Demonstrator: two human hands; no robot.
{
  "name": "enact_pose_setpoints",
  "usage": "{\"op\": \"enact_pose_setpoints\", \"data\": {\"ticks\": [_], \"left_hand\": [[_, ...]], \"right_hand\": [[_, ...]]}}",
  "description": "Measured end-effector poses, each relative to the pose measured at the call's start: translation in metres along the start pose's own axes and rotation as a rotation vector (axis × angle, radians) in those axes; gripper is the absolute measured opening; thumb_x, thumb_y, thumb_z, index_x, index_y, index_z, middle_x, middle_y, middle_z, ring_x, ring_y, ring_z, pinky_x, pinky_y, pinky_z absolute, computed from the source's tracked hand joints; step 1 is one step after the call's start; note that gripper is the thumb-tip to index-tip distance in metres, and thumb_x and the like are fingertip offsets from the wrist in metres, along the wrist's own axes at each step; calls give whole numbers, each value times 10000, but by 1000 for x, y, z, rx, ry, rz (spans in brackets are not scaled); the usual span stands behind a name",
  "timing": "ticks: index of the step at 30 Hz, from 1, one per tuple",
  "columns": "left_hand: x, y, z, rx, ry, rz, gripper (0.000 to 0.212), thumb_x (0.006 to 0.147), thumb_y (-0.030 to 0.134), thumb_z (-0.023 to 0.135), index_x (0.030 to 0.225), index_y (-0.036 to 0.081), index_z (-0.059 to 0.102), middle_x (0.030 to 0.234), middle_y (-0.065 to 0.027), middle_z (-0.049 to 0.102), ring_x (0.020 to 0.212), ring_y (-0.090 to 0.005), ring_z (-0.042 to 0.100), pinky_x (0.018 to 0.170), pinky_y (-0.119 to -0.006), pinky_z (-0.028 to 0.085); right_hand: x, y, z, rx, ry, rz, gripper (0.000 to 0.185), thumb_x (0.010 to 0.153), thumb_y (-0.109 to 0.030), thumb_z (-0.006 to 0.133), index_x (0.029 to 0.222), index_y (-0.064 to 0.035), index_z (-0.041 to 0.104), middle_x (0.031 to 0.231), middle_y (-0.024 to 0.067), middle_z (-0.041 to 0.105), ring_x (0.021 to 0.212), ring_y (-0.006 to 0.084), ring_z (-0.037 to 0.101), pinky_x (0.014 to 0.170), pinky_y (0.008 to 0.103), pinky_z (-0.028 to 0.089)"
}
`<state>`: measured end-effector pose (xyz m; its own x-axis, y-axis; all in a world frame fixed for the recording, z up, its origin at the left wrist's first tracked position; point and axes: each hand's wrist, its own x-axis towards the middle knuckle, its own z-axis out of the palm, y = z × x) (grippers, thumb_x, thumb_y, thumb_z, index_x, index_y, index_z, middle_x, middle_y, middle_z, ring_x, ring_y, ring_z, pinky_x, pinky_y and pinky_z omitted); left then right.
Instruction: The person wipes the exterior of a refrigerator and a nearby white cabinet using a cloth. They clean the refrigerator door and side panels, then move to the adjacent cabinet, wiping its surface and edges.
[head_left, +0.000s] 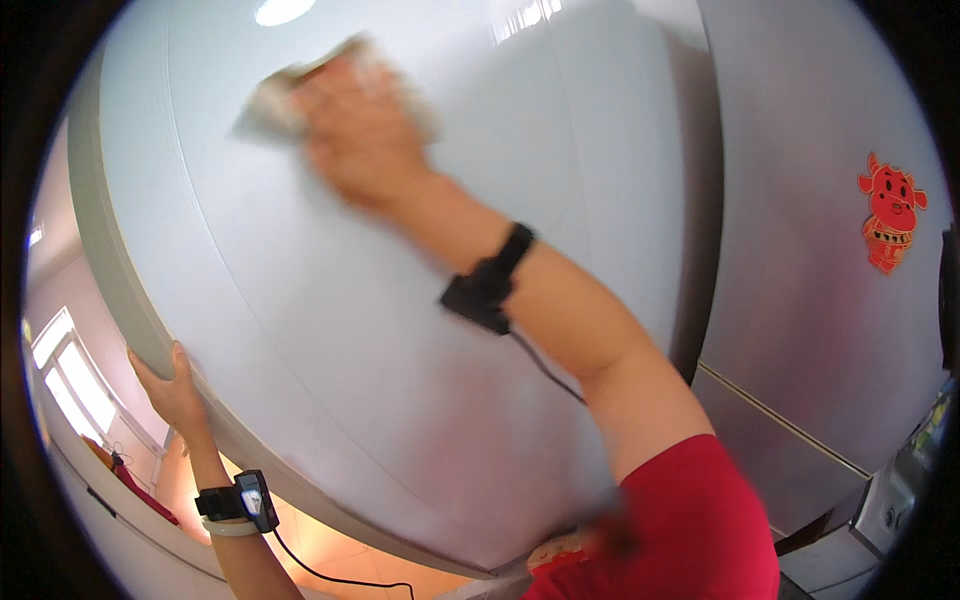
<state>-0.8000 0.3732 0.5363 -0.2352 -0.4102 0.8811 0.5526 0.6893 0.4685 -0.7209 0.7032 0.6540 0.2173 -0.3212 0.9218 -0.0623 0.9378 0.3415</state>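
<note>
My right hand (364, 131) is spread over a pale, folded cloth (264, 109) high on a glossy white panel (480, 195). Both hand and cloth are blurred, and the hand covers much of the cloth. Lower left, my left hand (171, 390) straddles the panel's grey-green side edge (139, 300), the thumb on one side and the fingers on the other. Some of its fingers are hidden. Each wrist wears a black strapped device with a cable; a pale bangle (229, 527) sits below the left one.
Right of a dark vertical gap (703, 225), another glossy surface (787, 187) bears a red cartoon ox sticker (890, 214). A metal appliance (889, 506) stands at lower right. A window (75, 375) and a tiled, warmly lit area (330, 544) lie beyond the left edge.
</note>
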Motion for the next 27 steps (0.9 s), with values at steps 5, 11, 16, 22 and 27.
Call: {"op": "enact_pose_setpoints", "data": {"ticks": [5, 11, 16, 22, 27], "left_hand": [[3, 7, -8, -45, -7, 52, 642, 798, 258, 567, 1343, 65, 289, 1319, -160, 398, 1187, -315, 410, 988, -362, 322], [9, -9, -4, -123, -65, 81, 653, 809, 261, 557, 1357, 59, 265, 1329, -176, 379, 1200, -309, 392, 998, -363, 303], [25, -50, -11, 65, 19, 90, 659, 836, 353, 518, 1370, 66, 259, 1363, -196, 329, 1221, -329, 365, 1008, -356, 291], [13, -35, 0, 110, 24, 23, 665, 850, 448, 461, 1368, 80, 267, 1354, -190, 349, 1192, -336, 405, 990, -385, 329], [15, -22, -10, 133, 31, 81, 722, 830, 518, 465, 1365, 71, 273, 1347, -196, 354, 1186, -346, 410, 982, -397, 342]], "right_hand": [[44, -45, 16, 153, -108, -230, 444, 801, -339, 512, 1194, -133, 501, 1233, 53, 475, 1253, 232, 323, 1053, 490, 158], [68, 89, -4, -131, 152, 108, 408, 860, -335, 439, 1199, -112, 491, 1275, 96, 453, 1233, 244, 353, 1039, 444, 229], [36, 194, -76, -252, 120, 511, 418, 865, -166, 424, 1251, -5, 419, 1164, 155, 518, 1054, 278, 477, 946, 388, 352], [-138, 405, -148, -932, -211, 691, 389, 878, -280, 409, 1201, -76, 485, 1252, 131, 464, 1188, 259, 401, 998, 397, 304], [-273, 345, -218, -325, 297, 1220, 513, 926, -389, 269, 1252, -23, 421, 1287, 173, 419, 1141, 310, 435, 958, 389, 348]]}}
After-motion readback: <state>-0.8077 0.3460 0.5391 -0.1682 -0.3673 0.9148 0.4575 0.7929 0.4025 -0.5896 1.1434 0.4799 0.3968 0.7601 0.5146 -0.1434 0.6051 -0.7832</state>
